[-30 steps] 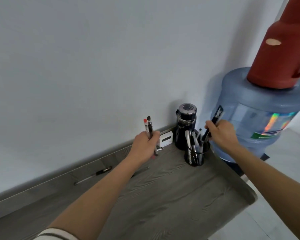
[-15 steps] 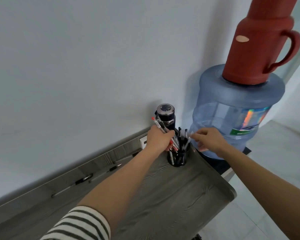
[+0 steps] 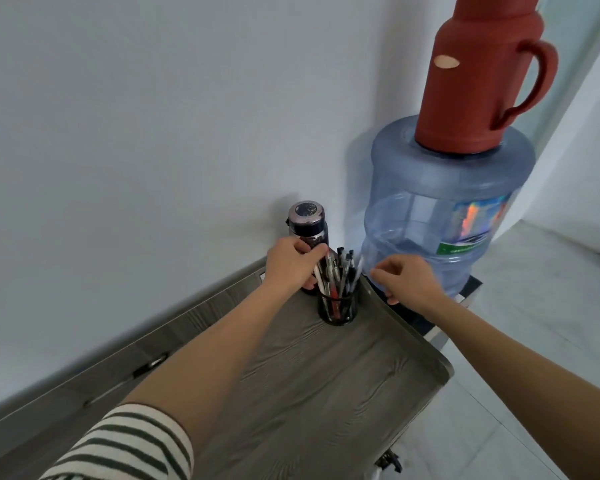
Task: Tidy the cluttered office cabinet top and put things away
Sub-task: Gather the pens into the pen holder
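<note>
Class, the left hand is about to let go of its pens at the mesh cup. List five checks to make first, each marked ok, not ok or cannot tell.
1. Pens gripped by the left hand point down into the mesh cup: ok.
2. Cup upright on the cabinet top: ok.
3. Room left in the cup: cannot tell.
4. Right hand free of pens: cannot tell, blurred.
5. Every pen collected: not ok, a loose pen lies by the wall.
</note>
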Motion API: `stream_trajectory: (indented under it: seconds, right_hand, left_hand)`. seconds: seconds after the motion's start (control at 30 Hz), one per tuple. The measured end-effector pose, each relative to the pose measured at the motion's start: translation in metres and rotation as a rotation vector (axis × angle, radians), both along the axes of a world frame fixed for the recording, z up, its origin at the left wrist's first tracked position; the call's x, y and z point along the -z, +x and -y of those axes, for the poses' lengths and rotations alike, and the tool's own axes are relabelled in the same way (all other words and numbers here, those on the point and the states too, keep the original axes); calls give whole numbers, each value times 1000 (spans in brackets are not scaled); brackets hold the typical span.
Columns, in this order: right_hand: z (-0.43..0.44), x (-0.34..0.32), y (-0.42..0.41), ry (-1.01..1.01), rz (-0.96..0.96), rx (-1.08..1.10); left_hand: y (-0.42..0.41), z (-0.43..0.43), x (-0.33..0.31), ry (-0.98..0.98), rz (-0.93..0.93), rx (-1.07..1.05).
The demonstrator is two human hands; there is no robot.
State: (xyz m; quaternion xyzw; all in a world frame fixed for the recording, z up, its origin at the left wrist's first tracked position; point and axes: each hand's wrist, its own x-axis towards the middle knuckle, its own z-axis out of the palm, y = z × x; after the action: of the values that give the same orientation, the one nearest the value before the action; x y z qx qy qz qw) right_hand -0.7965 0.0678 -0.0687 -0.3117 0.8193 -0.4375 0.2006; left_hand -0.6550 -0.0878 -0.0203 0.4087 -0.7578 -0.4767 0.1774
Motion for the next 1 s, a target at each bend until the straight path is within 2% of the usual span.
stream_trajectory:
  seconds: [0.13, 0.2, 0.33, 0.43, 0.57, 0.67, 0.83, 0.9, 1.0]
  right_hand:
    - [15, -5, 25, -90, -114, -23]
    - [31, -8, 46, -107, -169, -112]
    - [67, 1, 90, 1, -292, -359]
    - [102, 20, 116, 188, -385, -539]
    - [149, 43, 143, 329, -513, -692]
    - [172, 57, 152, 472, -580, -745]
    - [180, 63, 159, 624, -836, -713]
    - [183, 60, 161, 636, -835, -730]
    - [190, 53, 173, 511, -752, -768]
  left_hand:
    - [31, 26, -2, -53, -4, -92]
    - [59, 46, 5, -135, 48, -132]
    - [134, 77, 37, -290, 294, -137]
    - [195, 90, 70, -398, 521, -88]
    - [254, 93, 102, -500, 741, 2]
    - [276, 89, 117, -502, 826, 24]
    - [301, 93, 128, -482, 888, 23]
    - [310, 96, 128, -477, 938, 18]
    - [322, 99, 129, -505, 1018, -1]
